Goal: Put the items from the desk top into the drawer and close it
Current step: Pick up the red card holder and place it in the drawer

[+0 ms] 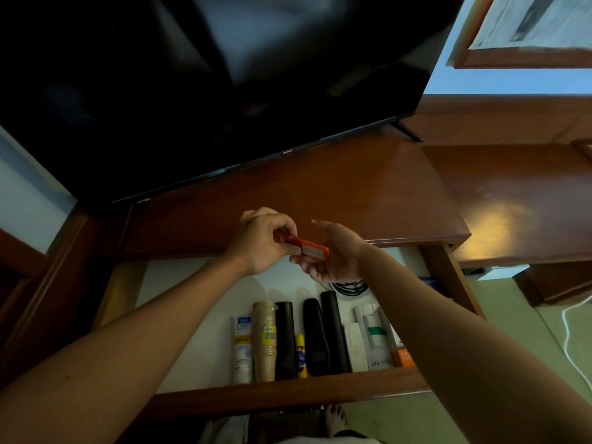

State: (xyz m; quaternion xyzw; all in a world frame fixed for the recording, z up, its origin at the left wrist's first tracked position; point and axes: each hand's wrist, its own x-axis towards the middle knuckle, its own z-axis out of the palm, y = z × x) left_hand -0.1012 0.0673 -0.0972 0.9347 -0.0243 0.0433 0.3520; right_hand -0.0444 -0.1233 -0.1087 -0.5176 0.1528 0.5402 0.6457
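red case (302, 245): flat, thin, with a pale panel at its right end; held in the air over the desk's front edge, above the open drawer. left hand (261, 240): fingers closed on the case's left end, pinching it from above. right hand (333, 254): palm up and fingers spread under the case's right end, cupping rather than clamping it. desk top (336, 190): brown wood, tv (179, 91) standing at its rear. drawer (288, 395): pulled out, white floor. contents, in a row against the front wall, left to right: white tube (242, 350), stack of paper cups (264, 341), black remote (285, 338), yellow glue stick (301, 355), two more black remotes (323, 334), white boxes (368, 341), orange box (404, 357). black cable (349, 288): coiled near the rear, partly under the right wrist.
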